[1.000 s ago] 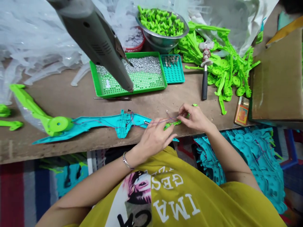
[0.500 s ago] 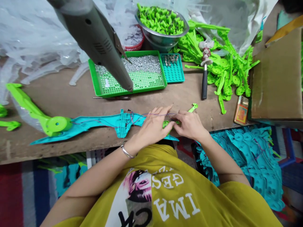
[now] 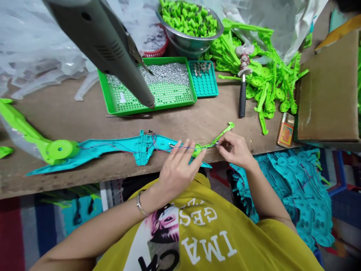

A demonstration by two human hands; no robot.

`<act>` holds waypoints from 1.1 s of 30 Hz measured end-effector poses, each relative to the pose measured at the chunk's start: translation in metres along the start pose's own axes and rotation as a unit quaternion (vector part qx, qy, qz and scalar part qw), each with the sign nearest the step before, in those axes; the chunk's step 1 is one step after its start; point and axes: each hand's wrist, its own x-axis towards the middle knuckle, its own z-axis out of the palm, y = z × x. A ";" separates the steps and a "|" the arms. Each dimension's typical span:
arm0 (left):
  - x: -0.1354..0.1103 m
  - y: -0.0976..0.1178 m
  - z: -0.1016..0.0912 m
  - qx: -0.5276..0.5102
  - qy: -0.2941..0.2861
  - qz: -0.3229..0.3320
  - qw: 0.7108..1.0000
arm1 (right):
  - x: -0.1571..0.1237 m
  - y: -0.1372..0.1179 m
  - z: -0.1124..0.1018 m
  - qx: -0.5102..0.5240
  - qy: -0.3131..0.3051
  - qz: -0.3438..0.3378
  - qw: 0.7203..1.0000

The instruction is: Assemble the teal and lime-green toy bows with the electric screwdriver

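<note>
The brown counter [image 3: 183, 122] carries a blue plastic frame [image 3: 118, 145] along its near edge, a green tray [image 3: 172, 107] (silvery bits [image 3: 172, 73] inside), a turquoise tray [image 3: 204, 88], a thin tool [image 3: 141, 116] and a cardboard box [image 3: 327, 86].

L hand [image 3: 177, 169] lies palm-down, fingers [image 3: 184, 148] fwd; R hand [image 3: 236, 149] pinches.

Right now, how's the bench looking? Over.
Left hand laid over blue frame. Right hand at wires by green limb. Grey tool hangs above green tray, apart from hands.
</note>
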 end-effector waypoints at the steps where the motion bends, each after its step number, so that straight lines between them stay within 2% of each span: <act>1: -0.002 0.003 -0.001 -0.006 0.024 0.051 0.998 | 0.000 0.001 0.002 -0.002 0.004 -0.001 1.000; 3: -0.002 0.010 -0.003 -0.042 0.055 0.153 0.986 | 0.000 0.002 0.004 -0.004 0.007 -0.006 1.000; 5: 0.007 0.015 -0.006 -0.072 0.075 0.212 0.972 | 0.000 0.001 0.005 0.000 0.007 -0.015 1.000; 7: 0.020 0.017 -0.007 -0.057 0.096 0.182 0.977 | 0.000 -0.002 0.005 0.012 0.010 -0.027 1.000; 9: 0.035 0.014 -0.005 -0.009 0.099 0.089 0.991 | 0.000 -0.005 0.005 0.022 0.016 -0.041 0.999; 11: 0.048 0.006 -0.001 0.029 0.069 0.014 0.997 | 0.001 -0.008 0.005 0.028 0.017 -0.056 0.998; 16: 0.061 -0.017 0.009 0.033 -0.006 -0.026 0.999 | 0.000 -0.004 0.011 0.001 0.011 -0.078 0.997; 20: 0.062 -0.016 0.008 0.051 -0.047 -0.091 0.993 | -0.003 0.002 0.013 -0.008 0.031 -0.063 0.997; 22: 0.064 -0.011 0.008 0.047 -0.038 -0.082 0.995 | -0.004 0.004 0.013 -0.001 0.046 -0.045 0.998; 25: 0.069 -0.006 0.011 -0.006 -0.026 0.016 1.000 | -0.005 0.004 0.011 0.007 0.057 -0.026 0.998; 27: 0.070 -0.006 0.017 -0.039 -0.046 0.047 0.997 | -0.005 0.004 0.010 0.021 0.061 -0.018 0.998; 30: 0.067 -0.008 0.027 -0.042 -0.074 0.026 0.996 | -0.004 0.006 0.008 0.037 0.071 0.004 0.997; 33: 0.059 -0.011 0.034 -0.040 -0.062 0.015 0.997 | -0.002 0.010 0.008 0.023 0.077 0.022 0.997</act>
